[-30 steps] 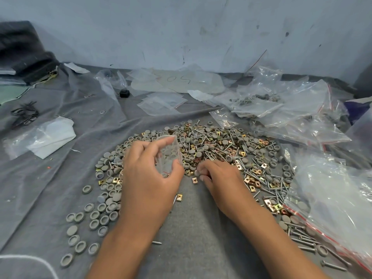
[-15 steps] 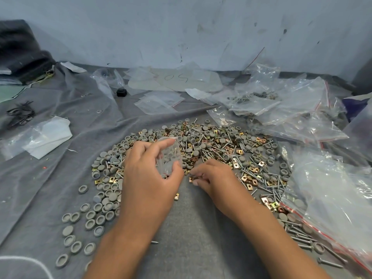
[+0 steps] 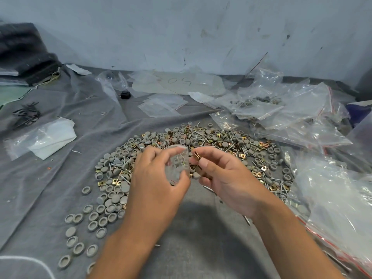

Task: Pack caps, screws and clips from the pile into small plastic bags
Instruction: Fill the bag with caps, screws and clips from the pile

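Observation:
A wide pile (image 3: 217,141) of grey round caps, silver screws and brass clips lies on grey cloth. My left hand (image 3: 155,180) holds a small clear plastic bag (image 3: 179,162) upright above the pile's near edge, thumb and fingers curled round it. Grey caps show inside the bag. My right hand (image 3: 223,174) is raised beside the bag's mouth and pinches a brass clip (image 3: 196,156) between thumb and fingers. More grey caps (image 3: 90,216) lie scattered at the lower left.
Empty small bags (image 3: 161,105) lie behind the pile. Large clear zip bags (image 3: 291,109) crowd the right side, one (image 3: 342,208) close to my right forearm. A folded white sheet in plastic (image 3: 50,137) and black clips (image 3: 26,115) sit at left. A wall stands behind.
My right hand has lifted off the pile with a brass clip and come up to the bag's mouth. My left hand has kept the bag raised in about the same place.

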Motion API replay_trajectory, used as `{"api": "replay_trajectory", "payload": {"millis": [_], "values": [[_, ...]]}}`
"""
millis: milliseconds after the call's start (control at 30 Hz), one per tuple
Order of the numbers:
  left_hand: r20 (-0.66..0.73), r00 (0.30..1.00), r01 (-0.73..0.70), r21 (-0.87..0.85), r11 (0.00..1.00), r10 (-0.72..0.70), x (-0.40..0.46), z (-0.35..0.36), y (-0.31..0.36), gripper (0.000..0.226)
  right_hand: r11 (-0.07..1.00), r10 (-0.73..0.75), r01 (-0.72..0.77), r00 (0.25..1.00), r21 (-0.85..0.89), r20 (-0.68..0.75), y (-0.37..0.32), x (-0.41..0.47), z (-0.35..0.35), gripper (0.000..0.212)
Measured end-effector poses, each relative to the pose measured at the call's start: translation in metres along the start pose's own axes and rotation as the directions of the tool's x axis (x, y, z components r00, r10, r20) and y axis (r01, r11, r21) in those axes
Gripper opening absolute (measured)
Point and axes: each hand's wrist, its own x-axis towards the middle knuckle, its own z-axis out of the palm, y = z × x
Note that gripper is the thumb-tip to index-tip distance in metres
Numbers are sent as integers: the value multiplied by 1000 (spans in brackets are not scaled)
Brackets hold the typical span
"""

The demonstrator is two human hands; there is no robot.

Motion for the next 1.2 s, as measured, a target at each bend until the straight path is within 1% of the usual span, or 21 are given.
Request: {"api": "replay_trajectory", "payload": {"millis": [33, 67, 133, 167, 233, 300, 333, 433, 533, 600, 667, 700, 733, 800, 833, 867, 933, 967, 1033, 1100, 1200], "values": [[11, 1000, -2, 10, 1000, 2, 0, 1, 0, 44, 1000, -26, 26, 1000, -10, 17, -2, -1, 2, 18], [22, 1000, -6, 17, 1000, 5, -1, 2, 1, 45, 996, -64, 66, 998, -66, 22, -4, -3, 4, 18], [36, 999, -15, 20, 1000, 15, -2, 2, 2, 45, 939, -178, 173, 984, -298, 10, -8, -6, 9, 17], [40, 999, -19, 16, 1000, 18, -2, 3, 3, 45, 873, -242, 219, 970, -435, 4, -9, -8, 12, 17], [46, 999, -21, 11, 1000, 20, -2, 2, 4, 44, 685, -353, 262, 935, -680, 4, -8, -12, 18, 19], [49, 999, -22, 10, 1000, 21, -3, 2, 4, 44, 506, -455, 266, 891, -820, 9, -5, -15, 21, 22], [48, 999, -22, 9, 1000, 21, -2, 2, 4, 44, 470, -492, 267, 870, -841, 2, -4, -17, 21, 24], [49, 999, -20, 4, 1000, 19, -2, 3, 5, 43, 446, -595, 318, 803, -836, -12, -4, -18, 21, 25], [54, 998, -31, -6, 999, 32, -4, 3, 7, 43, 368, -688, 395, 725, -842, 39, -4, -17, 24, 23], [55, 998, -37, -9, 999, 38, -4, 3, 8, 42, 285, -708, 398, 700, -872, 89, -2, -17, 24, 22], [56, 998, -37, -1, 999, 37, -4, 4, 8, 41, 198, -708, 380, 693, -903, 136, 1, -17, 24, 18], [54, 998, -36, 2, 999, 35, -4, 4, 8, 41, 180, -708, 372, 692, -911, 143, 1, -17, 23, 18], [51, 998, -33, 4, 999, 33, -3, 3, 7, 41, 185, -712, 368, 689, -911, 133, 2, -17, 22, 17], [26, 999, -19, -3, 1000, 19, -1, 0, 4, 42, 240, -731, 359, 678, -902, 76, 0, -15, 17, 15], [2, 1000, -2, -12, 1000, 2, 1, -2, 1, 42, 271, -731, 343, 681, -899, 40, -1, -13, 13, 14], [-26, 999, 19, -24, 1000, -19, 2, -5, -1, 42, 299, -708, 310, 706, -903, 8, -1, -11, 7, 13], [-75, 995, 55, -45, 997, -59, 5, -9, -6, 43, 326, -575, 180, 817, -928, -43, 6, -5, -4, 17], [-89, 994, 64, -47, 997, -68, 6, -11, -7, 43, 305, -479, 96, 875, -947, -65, 13, -2, -9, 19], [-94, 993, 63, -36, 997, -66, 6, -12, -8, 44, 218, -336, -23, 937, -976, -97, 29, 3, -15, 20], [-86, 995, 52, -25, 998, -54, 5, -12, -7, 44, 149, -301, -42, 950, -988, -86, 42, 7, -16, 26], [-81, 995, 50, -29, 998, -52, 5, -11, -6, 43, 18, -323, -22, 946, -1000, -26, 52, 9, -15, 32]]}}
